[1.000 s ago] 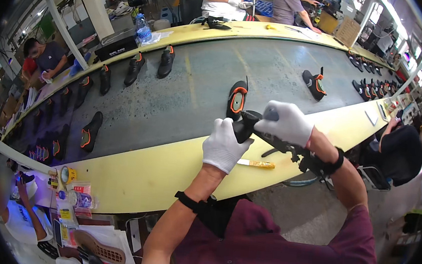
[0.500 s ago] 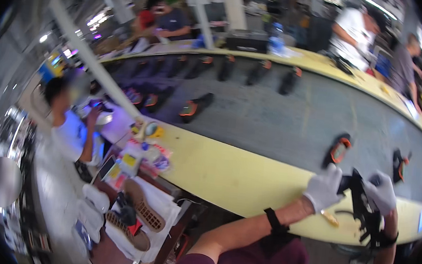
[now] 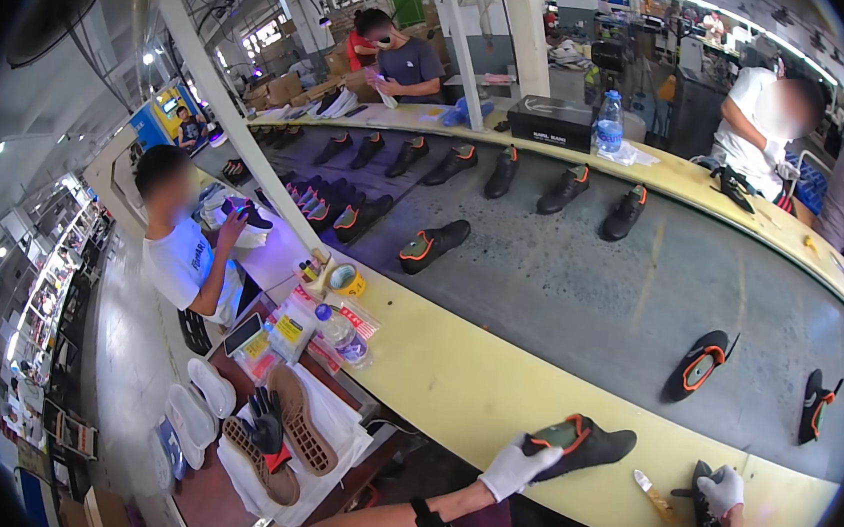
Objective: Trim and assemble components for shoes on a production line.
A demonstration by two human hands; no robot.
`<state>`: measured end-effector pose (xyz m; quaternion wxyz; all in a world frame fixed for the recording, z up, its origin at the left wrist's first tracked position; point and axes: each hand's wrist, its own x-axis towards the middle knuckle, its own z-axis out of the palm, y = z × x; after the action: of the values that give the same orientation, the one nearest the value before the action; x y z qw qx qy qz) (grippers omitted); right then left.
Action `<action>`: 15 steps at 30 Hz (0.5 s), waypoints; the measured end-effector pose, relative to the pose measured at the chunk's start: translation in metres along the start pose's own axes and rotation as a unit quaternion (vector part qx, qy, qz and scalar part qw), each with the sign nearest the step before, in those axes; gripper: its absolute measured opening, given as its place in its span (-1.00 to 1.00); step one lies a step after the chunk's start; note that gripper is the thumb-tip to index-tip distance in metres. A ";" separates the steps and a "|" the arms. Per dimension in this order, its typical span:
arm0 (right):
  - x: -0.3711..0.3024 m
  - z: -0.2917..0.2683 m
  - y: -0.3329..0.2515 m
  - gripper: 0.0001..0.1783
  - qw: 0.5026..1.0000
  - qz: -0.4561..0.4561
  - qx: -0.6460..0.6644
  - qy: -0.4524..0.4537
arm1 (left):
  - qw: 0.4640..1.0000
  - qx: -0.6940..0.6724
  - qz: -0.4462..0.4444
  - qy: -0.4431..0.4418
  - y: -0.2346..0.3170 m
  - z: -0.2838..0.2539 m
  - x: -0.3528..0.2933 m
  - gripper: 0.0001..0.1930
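Observation:
My left hand [image 3: 518,471], in a white glove, grips the heel end of a black shoe [image 3: 586,449] with an orange collar and green insole. The shoe is over the pale yellow ledge [image 3: 462,377], its toe pointing right. To the right, my gloved right hand [image 3: 721,490] is closed against a black item [image 3: 696,480] at the ledge's front edge; its kind is unclear. Between the hands lies a tool with a yellowish handle and pale blade [image 3: 656,495]. Two black shoes with orange collars, a nearer one [image 3: 702,366] and another [image 3: 815,406], rest on the grey conveyor.
More black shoes line the grey conveyor belt [image 3: 542,264]. At left, a co-worker [image 3: 193,243] handles a shoe. A water bottle [image 3: 343,337], tape roll [image 3: 343,279] and brown soles [image 3: 300,419] sit at left. A black box [image 3: 552,122] stands on the far ledge.
My hands, earlier close together around black items, are now apart. The left has come down and left, gripping the shoe; the right is lower. The view has shifted, too.

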<state>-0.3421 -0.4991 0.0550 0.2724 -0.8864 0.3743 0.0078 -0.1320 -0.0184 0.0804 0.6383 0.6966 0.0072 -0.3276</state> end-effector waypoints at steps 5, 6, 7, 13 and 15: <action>0.001 -0.015 -0.002 -0.58 0.984 -0.162 -0.046 0.049 | 0.941 -0.290 -0.167 0.049 0.009 -0.015 0.035 -0.21; 0.005 -0.015 0.014 -0.55 0.955 -0.257 -0.081 0.121 | 0.937 -0.304 -0.167 0.045 0.020 -0.018 0.047 -0.25; 0.011 -0.020 0.005 -0.55 0.955 -0.257 -0.083 0.119 | 0.945 -0.299 -0.120 0.058 0.029 -0.024 0.065 -0.29; 0.097 -0.014 -0.056 -0.46 0.981 -0.156 0.118 0.015 | 0.965 -0.078 0.153 0.199 0.080 -0.084 0.227 -0.36; 0.146 0.018 -0.052 -0.43 0.986 -0.140 0.089 0.028 | 0.925 0.125 0.255 0.254 0.077 -0.106 0.277 -0.26</action>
<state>-0.1991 -0.5570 0.0326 0.3380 -0.9021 0.2533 -0.0885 0.1660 -0.0513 0.0167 0.5847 0.8090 -0.0491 0.0360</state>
